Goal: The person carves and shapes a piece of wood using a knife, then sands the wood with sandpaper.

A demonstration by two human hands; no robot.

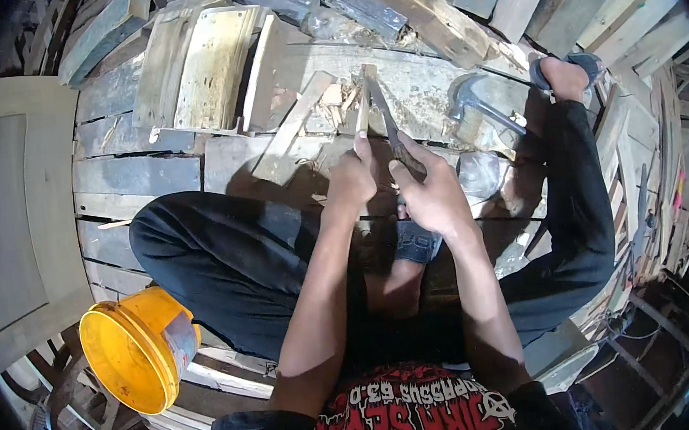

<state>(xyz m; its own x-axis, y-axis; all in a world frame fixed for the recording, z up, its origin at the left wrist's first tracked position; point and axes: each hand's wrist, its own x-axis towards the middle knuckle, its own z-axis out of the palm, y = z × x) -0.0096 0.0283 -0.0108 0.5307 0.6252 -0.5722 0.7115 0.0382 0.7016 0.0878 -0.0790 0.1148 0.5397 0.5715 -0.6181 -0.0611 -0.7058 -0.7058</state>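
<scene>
My left hand (351, 179) is closed around a thin strip of wood (364, 116), its thumb laid along the strip. My right hand (435, 194) is wrapped round the handle of a long, dark-bladed knife (381, 105). Strip and blade point away from me, and their far ends come together over the plank floor; whether they touch I cannot tell. Pale wood chips (336, 100) lie just left of the strip. To the right of the blade rests a claw hammer (490, 108) with a dark handle.
A wooden box-like piece (214, 70) stands at the far left. At the lower left a yellow bucket (130, 352) lies tipped. A clear plastic bag (483, 173) sits right of my right hand. Loose boards (425, 16) are piled at the back, and my bent legs frame the work spot.
</scene>
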